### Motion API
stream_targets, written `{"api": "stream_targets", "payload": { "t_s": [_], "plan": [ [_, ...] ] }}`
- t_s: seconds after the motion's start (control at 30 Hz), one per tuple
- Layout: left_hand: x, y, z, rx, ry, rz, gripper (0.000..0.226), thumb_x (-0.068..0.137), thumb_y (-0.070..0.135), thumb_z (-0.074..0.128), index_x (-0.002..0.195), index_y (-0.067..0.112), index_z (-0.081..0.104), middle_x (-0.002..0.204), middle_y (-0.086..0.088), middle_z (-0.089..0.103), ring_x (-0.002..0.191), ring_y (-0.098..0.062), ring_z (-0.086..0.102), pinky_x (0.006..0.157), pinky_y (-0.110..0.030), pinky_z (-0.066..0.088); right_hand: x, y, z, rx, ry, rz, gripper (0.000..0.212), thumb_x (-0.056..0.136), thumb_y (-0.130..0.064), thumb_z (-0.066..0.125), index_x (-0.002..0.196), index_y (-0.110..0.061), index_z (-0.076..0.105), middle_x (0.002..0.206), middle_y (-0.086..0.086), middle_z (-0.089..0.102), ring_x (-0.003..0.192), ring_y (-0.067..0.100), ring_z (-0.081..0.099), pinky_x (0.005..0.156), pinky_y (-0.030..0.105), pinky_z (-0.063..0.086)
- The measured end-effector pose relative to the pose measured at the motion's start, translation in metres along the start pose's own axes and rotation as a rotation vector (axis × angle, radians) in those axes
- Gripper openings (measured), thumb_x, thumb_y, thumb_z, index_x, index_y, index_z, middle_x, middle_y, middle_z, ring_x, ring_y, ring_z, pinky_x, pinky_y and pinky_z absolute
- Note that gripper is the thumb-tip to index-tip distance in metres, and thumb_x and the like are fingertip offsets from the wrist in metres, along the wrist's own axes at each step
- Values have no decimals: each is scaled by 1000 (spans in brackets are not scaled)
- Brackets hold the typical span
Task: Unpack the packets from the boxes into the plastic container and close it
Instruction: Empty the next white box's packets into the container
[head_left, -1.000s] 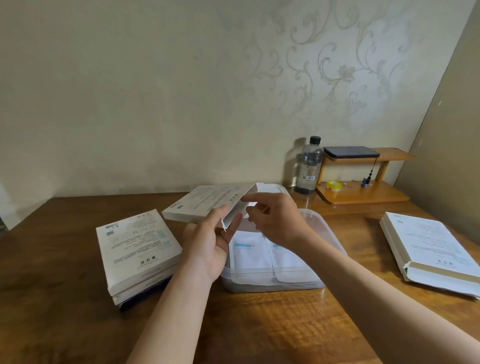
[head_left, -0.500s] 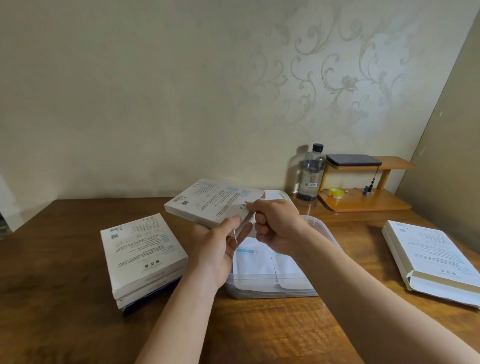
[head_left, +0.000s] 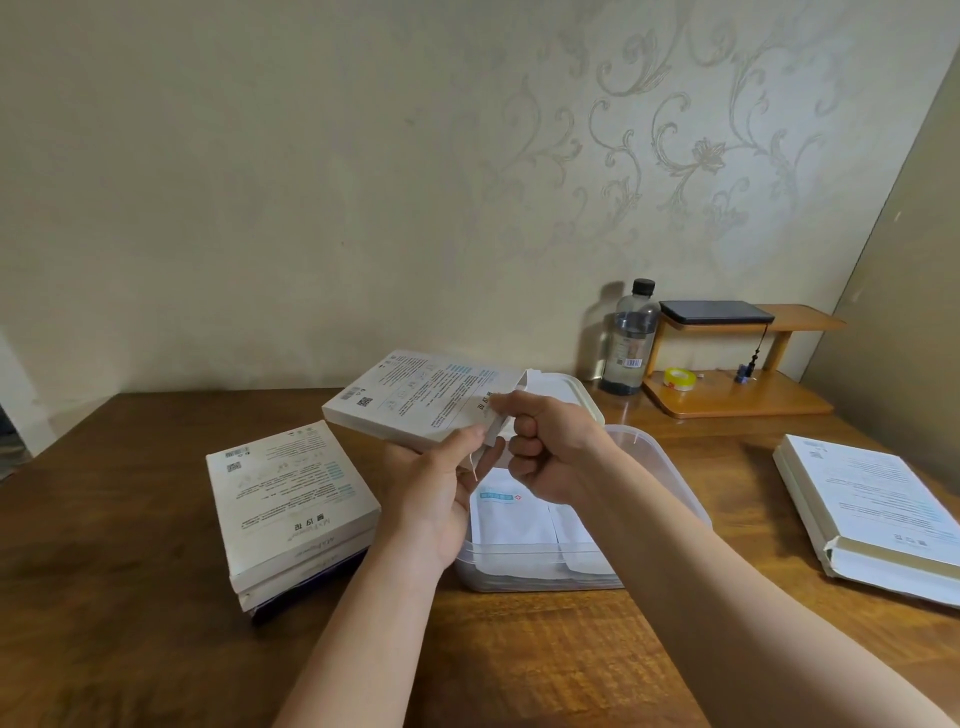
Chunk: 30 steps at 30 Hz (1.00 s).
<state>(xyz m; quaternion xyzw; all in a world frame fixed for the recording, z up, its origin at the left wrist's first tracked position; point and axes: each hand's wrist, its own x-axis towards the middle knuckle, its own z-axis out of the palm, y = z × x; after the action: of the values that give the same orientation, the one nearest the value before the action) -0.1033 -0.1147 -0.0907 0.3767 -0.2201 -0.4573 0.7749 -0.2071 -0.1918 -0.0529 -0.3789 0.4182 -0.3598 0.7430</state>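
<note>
Apparently stacked packets (head_left: 511, 525) inside plastic container (head_left: 670, 467).

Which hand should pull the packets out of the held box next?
Right. The right hand pinches the box at its open end, directly above the plastic container, so it can reach in from there. The left hand grips the box from below and is probably needed to steady it.

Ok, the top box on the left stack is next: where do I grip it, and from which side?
Probably the near short edge of the top box, coming from your side: thumb on its face, fingers under the edge. It lies flat and looks too wide to span, and that edge faces you, clear of the plastic container.
</note>
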Motion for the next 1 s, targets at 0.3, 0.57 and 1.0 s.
{"api": "stream_targets", "payload": {
  "t_s": [0.3,0.57,1.0],
  "plan": [
    [4,1,0,1,31,108,52,83,-13,71,123,19,60,117,-6,74,109,-22,72,85,-38,60,-19,1,-15,-9,-118,-54,14,91,-18,68,83,-16,57,50,-4,27,43,10,20,45,23,17],
    [10,3,-5,-59,62,100,63,79,-17,69,132,15,53,118,-8,74,109,-29,72,90,-53,59,-20,4,-23,-192,-44,-115,27,88,-8,52,109,4,64,54,5,34,47,17,30,47,27,26],
    [3,6,0,-109,75,20,51,87,-17,62,116,24,56,101,0,77,89,-14,78,61,-29,61,15,10,-63,-998,180,-1009,38,86,-11,75,118,-32,72,124,-11,56,114,11,56,90,35,56]
  ]
}}
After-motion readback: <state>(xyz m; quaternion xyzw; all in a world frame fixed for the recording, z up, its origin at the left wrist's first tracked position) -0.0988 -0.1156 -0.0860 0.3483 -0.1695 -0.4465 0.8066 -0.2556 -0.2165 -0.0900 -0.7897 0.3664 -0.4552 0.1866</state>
